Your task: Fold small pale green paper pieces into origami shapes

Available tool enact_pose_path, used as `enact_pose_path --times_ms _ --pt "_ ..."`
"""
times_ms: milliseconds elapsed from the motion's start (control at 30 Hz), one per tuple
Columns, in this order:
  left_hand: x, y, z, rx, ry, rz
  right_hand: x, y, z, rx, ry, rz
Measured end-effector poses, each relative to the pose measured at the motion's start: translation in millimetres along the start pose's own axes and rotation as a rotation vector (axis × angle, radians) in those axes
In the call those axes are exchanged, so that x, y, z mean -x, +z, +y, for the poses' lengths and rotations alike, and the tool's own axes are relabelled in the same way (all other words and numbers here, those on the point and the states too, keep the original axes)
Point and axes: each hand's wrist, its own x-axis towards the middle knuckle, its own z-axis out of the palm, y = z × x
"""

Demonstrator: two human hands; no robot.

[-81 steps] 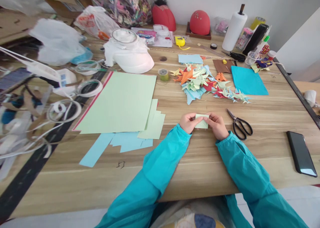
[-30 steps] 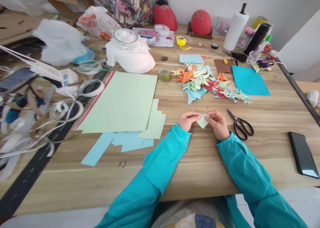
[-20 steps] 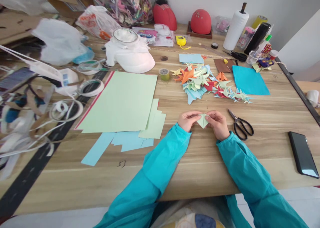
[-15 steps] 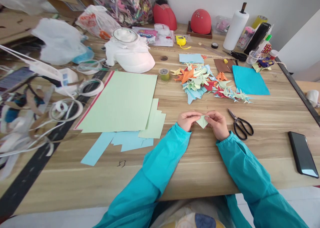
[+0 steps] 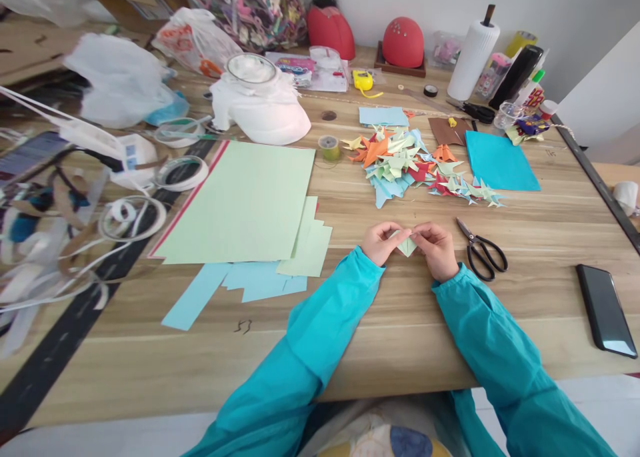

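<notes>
Between my two hands is a small folded piece of pale green paper [image 5: 407, 246], its pointed end facing me. My left hand [image 5: 381, 242] pinches its left side, with the thumb lying across the top. On the other side my right hand [image 5: 434, 247] grips the upper right edge between thumb and fingers. Both hands are closed, and the fingertips hide the paper's upper part. Just right of my right hand lie black-handled scissors [image 5: 483, 251]. Beyond my hands sits a heap of folded paper figures [image 5: 395, 160] in green, orange, red and blue.
Large pale green sheets [image 5: 245, 203] lie to the left, over light blue paper strips [image 5: 193, 297]. A bright blue sheet [image 5: 500, 160] rests at the back right. A phone [image 5: 606, 310] lies near the right edge. Tape rolls and cords [image 5: 131, 218] crowd the far left.
My left hand has shifted slightly right, and its thumb now reaches further over the folded paper, covering more of its top. My right hand has barely moved.
</notes>
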Motion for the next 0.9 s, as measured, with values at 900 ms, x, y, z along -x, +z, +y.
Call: enact_pose_path --times_ms 900 --pt "3.5 -2.3 2.2 -0.166 0.100 0.041 -1.1 -2.4 1.4 -0.075 0.106 -0.079"
